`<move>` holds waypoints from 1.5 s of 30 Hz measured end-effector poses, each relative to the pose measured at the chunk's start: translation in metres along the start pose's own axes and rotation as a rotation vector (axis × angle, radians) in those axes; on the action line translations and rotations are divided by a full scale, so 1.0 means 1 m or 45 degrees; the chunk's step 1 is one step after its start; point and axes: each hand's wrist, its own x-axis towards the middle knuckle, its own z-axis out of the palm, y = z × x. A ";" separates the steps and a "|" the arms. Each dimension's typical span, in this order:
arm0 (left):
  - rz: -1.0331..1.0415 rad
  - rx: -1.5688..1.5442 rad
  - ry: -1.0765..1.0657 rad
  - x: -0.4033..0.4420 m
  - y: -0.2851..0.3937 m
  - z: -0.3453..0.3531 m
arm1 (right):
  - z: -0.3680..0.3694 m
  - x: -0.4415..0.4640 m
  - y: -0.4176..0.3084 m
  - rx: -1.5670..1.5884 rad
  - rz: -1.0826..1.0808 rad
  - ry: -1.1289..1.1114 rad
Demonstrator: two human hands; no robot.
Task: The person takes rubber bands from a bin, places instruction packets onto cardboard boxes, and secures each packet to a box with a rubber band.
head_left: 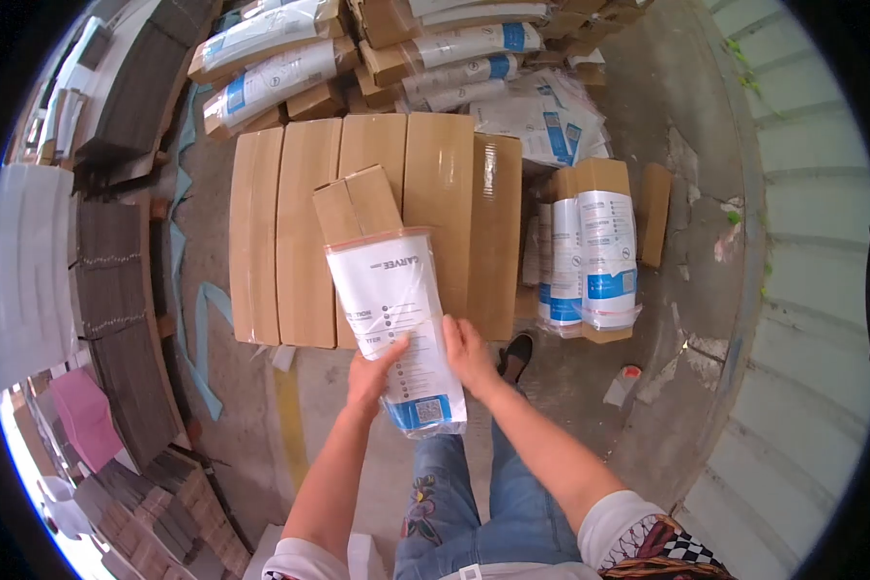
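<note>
Between my two hands I hold a white plastic packaging bag (411, 319) with printed text and a blue band at its near end. A brown cardboard box (358, 205) sticks out of the bag's far end, so it is partly inside. My left hand (372, 375) grips the bag's left side, thumb on top. My right hand (466, 354) presses against its right side, fingers partly hidden. Beneath and beyond the bag stands a row of long cardboard boxes (304, 242), side by side.
Bagged boxes (607, 251) stand at the right of the row. More bagged boxes (285, 82) are piled behind it, beside loose flat bags (551, 121). Stacks of flat cardboard (116, 280) line the left. A white wall (802, 319) runs along the right. A small container (623, 384) lies on the floor.
</note>
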 end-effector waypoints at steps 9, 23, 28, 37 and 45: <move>-0.231 -0.039 -0.466 -0.016 0.014 0.005 | -0.052 -0.010 -0.029 0.526 0.225 -0.448; -0.029 -0.402 -0.295 -0.030 -0.022 0.050 | -0.078 -0.061 0.025 0.499 0.249 -0.557; 0.067 -0.410 -0.217 -0.049 -0.011 0.085 | -0.104 -0.074 -0.010 0.074 0.253 -0.283; -0.048 -0.076 -0.635 -0.064 0.039 0.225 | -0.235 -0.094 0.059 0.489 0.274 0.167; -0.248 -0.419 -0.662 -0.004 0.057 0.364 | -0.371 0.010 0.096 0.226 0.063 0.218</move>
